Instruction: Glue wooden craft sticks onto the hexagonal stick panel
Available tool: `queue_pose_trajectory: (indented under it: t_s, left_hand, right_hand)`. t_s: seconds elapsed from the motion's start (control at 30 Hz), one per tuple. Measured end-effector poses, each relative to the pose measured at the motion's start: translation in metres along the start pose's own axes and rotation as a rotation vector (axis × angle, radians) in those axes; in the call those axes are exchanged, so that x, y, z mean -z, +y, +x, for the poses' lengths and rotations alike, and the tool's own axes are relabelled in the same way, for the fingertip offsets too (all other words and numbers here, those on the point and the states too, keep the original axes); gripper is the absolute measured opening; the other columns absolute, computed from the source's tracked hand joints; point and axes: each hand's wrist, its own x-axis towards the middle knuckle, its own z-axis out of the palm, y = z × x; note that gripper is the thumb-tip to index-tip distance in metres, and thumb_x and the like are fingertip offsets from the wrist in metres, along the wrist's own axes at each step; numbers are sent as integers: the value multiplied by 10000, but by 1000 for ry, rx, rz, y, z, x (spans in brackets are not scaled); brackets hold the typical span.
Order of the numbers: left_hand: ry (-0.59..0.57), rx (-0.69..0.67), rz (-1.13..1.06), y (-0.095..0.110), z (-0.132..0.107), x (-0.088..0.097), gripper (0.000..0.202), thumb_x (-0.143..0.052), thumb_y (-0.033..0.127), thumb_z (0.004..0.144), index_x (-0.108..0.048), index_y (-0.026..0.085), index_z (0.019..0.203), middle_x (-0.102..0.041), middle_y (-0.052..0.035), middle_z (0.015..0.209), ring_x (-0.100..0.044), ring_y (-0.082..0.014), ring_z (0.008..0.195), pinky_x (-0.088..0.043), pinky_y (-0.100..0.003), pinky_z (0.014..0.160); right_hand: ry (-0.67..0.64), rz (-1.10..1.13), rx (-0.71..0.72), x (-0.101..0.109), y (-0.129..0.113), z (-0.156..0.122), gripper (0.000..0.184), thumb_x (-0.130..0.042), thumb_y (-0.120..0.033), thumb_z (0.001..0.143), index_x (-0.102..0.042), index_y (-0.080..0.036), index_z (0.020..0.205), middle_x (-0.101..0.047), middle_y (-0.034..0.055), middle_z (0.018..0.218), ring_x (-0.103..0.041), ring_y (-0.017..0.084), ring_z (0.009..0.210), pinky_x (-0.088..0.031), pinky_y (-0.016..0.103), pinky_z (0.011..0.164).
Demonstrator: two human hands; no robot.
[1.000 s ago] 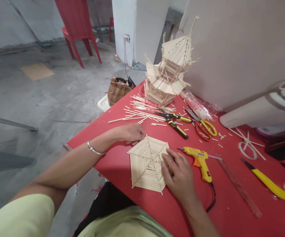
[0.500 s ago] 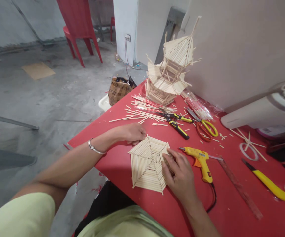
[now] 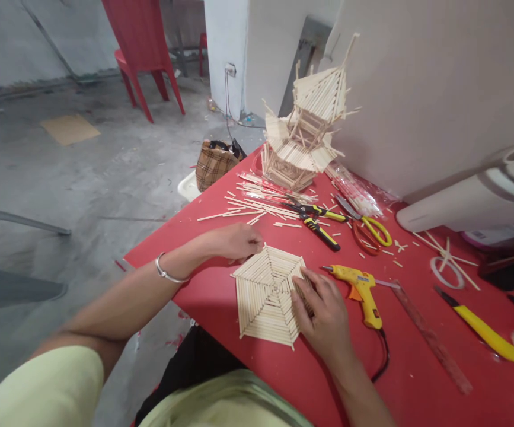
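Head view: stick hexagon looks fully filled; right hand presses flat on it, left hand curls at its corner, grip unclear

left hand | at stick hexagon edge; right hand | flat on it

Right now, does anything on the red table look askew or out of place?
The stick tower at the far edge looks askew: its top roof tilts sideways. Loose sticks lie scattered in front of it.
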Motion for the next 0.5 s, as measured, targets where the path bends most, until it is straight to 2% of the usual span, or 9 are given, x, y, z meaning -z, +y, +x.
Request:
queue_pose_trajectory:
  t_s: [0.07,0.1,0.13,0.2,0.37,0.43,0.5]
  left_hand:
    - [171,-15,37,2,-11,-2,221,-477,205,886,-567,186,686,-576,8,559,-486,-112,493,-350,-257,543]
    - [299,-44,61,2,-19,-5,225,-479,194,895,-576,181,692,-585,1,592,-497,-115,535,-357,-256,562]
    - [418,-84,75,0,-28,-10,228,-475,174,904,-590,174,707,-602,-9,639,-514,-119,584,-372,-255,589]
    - [575,-160,70,-5,-47,-27,265,-460,180,943,-631,161,741,-644,-37,731,-566,-133,674,-423,-258,659]
    - [779,-232,23,-26,-81,-83,239,-480,206,989,-716,186,958,-719,-73,952,-676,-154,841,-511,-247,754]
    - [848,-230,62,-30,-86,-97,236,-491,211,991,-727,198,1001,-724,-75,978,-688,-160,861,-523,-245,758]
    - [872,-228,106,-31,-86,-101,240,-494,212,991,-732,198,1019,-722,-77,982,-689,-164,862,-526,-248,758]
  right_hand:
    - [-1,-5,0,0,0,0,291,-621,-197,911,-643,-205,1201,-650,133,1247,-600,273,1126,-523,492,962]
    - [1,-6,-1,0,0,-1,290,-619,-205,915,-644,-208,1204,-650,132,1250,-601,272,1126,-523,491,962]
    - [2,-7,-1,0,0,-1,291,-617,-213,918,-644,-212,1208,-649,130,1252,-603,272,1127,-522,491,962]
    - [11,-7,0,0,0,-1,290,-612,-221,922,-649,-215,1209,-651,129,1248,-605,271,1125,-518,493,967]
    - [28,-1,14,-3,2,-2,276,-608,-227,918,-670,-206,1186,-659,126,1232,-607,268,1113,-508,489,988]
    - [38,-3,10,-3,3,-3,268,-600,-234,923,-677,-210,1178,-663,122,1229,-606,264,1112,-505,485,992]
    - [41,-19,-2,-1,1,-5,266,-589,-249,932,-679,-211,1179,-656,123,1251,-596,271,1132,-500,488,992]
